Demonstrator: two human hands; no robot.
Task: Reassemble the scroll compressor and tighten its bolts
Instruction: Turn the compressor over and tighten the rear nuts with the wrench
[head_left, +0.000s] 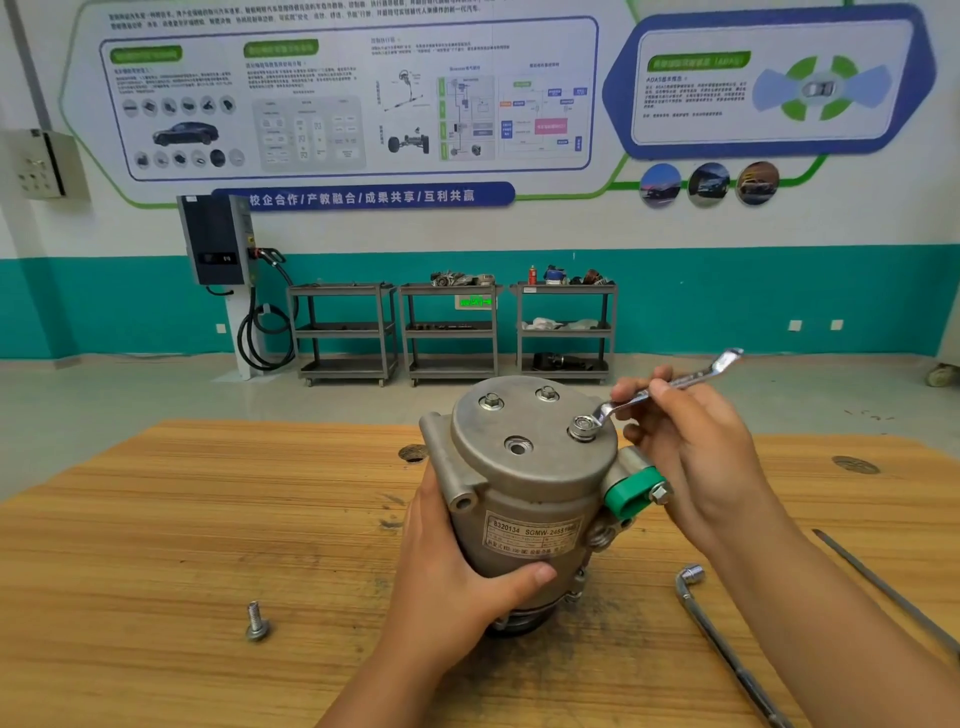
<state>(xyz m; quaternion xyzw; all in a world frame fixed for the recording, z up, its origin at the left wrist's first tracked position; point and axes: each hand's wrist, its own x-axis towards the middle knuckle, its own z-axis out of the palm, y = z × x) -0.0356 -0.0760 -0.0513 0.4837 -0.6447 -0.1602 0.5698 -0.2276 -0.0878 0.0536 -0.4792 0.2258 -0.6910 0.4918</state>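
Left hand (457, 566) grips the compressor (530, 483); right hand (691, 447) holds a wrench (698, 375) on its top bolt (583, 427). A loose bolt (257, 621) lies left, a socket bar (717, 639) right.

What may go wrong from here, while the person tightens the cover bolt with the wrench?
Only the left hand steadies the compressor on the table; the pull of the wrench may twist or tip it.
One cover hole is empty and a loose bolt lies apart on the table; it may be forgotten, or the cover may seat unevenly.
The wrench may slip off its bolt, and the right hand may strike the cover.
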